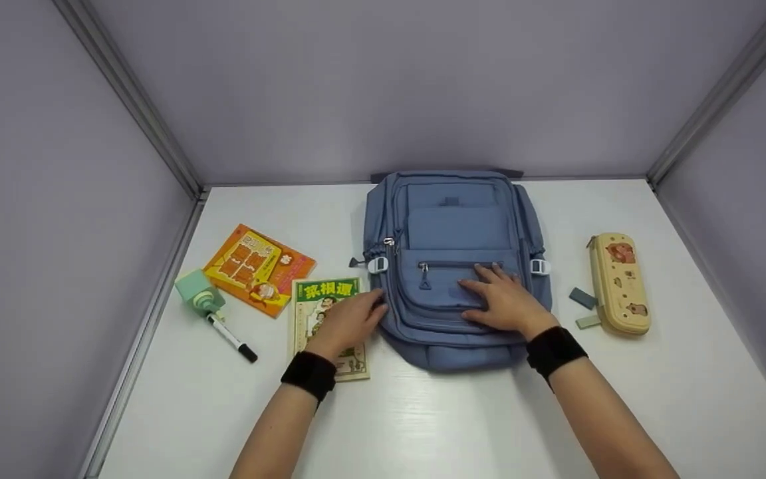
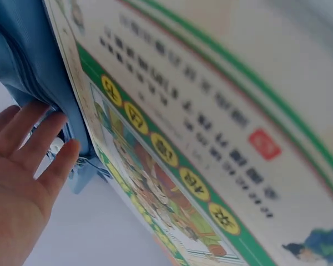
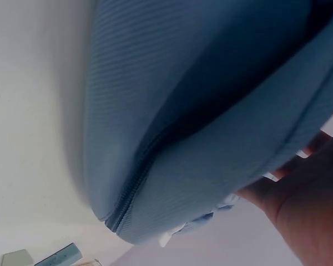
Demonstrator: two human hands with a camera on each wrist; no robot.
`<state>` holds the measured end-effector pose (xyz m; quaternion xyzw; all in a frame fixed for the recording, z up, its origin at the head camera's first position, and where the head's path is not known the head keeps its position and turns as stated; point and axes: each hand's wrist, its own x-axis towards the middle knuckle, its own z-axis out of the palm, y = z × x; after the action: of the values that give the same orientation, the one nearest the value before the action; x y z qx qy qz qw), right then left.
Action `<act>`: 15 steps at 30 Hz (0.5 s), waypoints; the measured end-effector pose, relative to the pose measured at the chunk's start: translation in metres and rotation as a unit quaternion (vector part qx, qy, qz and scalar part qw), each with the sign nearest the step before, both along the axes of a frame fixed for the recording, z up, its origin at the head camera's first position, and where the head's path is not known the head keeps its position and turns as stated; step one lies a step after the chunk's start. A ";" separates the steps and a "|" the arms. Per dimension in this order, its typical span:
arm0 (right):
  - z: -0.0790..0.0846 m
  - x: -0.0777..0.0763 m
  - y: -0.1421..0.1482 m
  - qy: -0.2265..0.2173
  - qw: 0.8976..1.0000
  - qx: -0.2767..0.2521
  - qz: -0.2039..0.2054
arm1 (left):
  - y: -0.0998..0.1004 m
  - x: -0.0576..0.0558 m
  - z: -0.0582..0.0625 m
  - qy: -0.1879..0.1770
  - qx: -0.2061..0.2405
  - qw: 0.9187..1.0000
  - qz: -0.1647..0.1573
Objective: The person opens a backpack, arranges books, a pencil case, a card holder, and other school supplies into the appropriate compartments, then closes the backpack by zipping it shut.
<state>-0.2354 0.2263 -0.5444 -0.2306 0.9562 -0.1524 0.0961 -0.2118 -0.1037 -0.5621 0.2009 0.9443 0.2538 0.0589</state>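
Note:
A blue backpack [image 1: 459, 226] lies front side up against the back wall of the white table. My right hand [image 1: 503, 303] rests on its front pocket with spread fingers, just below the horizontal zipper. At the bag's left edge, my left hand [image 1: 350, 322] touches the side with its fingertips; the left wrist view shows those fingers [image 2: 39, 133] loosely extended against the blue cloth. Partly under the left hand lies a book [image 1: 326, 290] with a green-and-white cover, which looms large in the left wrist view. In the right wrist view, a bag zipper [image 3: 130, 194] runs along a fold.
Left of the book lie an orange booklet [image 1: 290, 273], a mint-green object [image 1: 191, 286] of unclear kind and a black-and-white marker [image 1: 230, 338]. On the right is a yellow pencil case [image 1: 624, 286] beside a dark teal block [image 1: 582, 297] and a pale green block [image 1: 588, 322].

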 end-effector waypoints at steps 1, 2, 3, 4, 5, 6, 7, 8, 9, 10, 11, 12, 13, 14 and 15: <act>0.000 0.000 0.000 0.000 1.000 -0.001 0.001 | -0.002 -0.005 -0.001 0.018 0.000 1.000 0.015; -0.001 -0.001 0.000 0.000 1.000 -0.002 0.001 | -0.004 -0.010 -0.003 0.037 0.001 0.999 0.031; -0.001 -0.001 -0.001 0.000 1.000 -0.002 0.001 | -0.006 -0.015 -0.004 0.056 -0.002 0.997 0.046; -0.001 -0.001 -0.001 0.000 1.000 -0.002 0.002 | -0.009 -0.020 -0.006 0.070 -0.002 0.996 0.059; -0.001 -0.001 -0.001 0.001 1.000 -0.003 0.002 | -0.011 -0.025 -0.007 0.080 -0.003 0.994 0.069; -0.001 -0.001 -0.001 0.001 1.000 -0.002 0.002 | -0.013 -0.030 -0.008 0.082 -0.004 0.994 0.078; -0.001 -0.001 -0.001 0.002 1.000 -0.003 0.003 | -0.015 -0.033 -0.010 0.081 -0.005 0.993 0.083; -0.001 -0.001 -0.001 0.002 1.000 -0.003 0.003 | -0.017 -0.037 -0.010 0.076 -0.004 0.993 0.086; -0.001 -0.002 -0.001 0.002 1.000 -0.004 0.004 | -0.018 -0.040 -0.011 0.065 -0.004 0.994 0.089; -0.001 -0.002 -0.001 0.002 1.000 -0.005 0.003 | -0.019 -0.042 -0.011 0.051 -0.002 0.995 0.090; -0.001 -0.002 -0.001 0.002 1.000 -0.005 0.003 | -0.020 -0.044 -0.011 0.037 0.000 0.995 0.091; -0.001 -0.002 -0.001 0.001 1.000 -0.006 0.002 | -0.020 -0.046 -0.011 0.023 -0.001 0.996 0.092; -0.001 -0.002 -0.001 -0.001 1.000 -0.007 0.002 | -0.020 -0.048 -0.010 0.010 -0.002 0.996 0.092; 0.000 -0.001 -0.001 -0.002 1.000 -0.008 0.002 | -0.019 -0.049 -0.010 -0.004 -0.004 0.996 0.093; 0.000 -0.001 -0.001 -0.003 1.000 -0.008 0.002 | -0.019 -0.050 -0.009 -0.015 -0.004 0.995 0.095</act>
<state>-0.2366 0.2254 -0.5447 -0.2329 0.9542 -0.1604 0.0975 -0.2618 -0.1223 -0.5712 0.1064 0.9592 0.2571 0.0495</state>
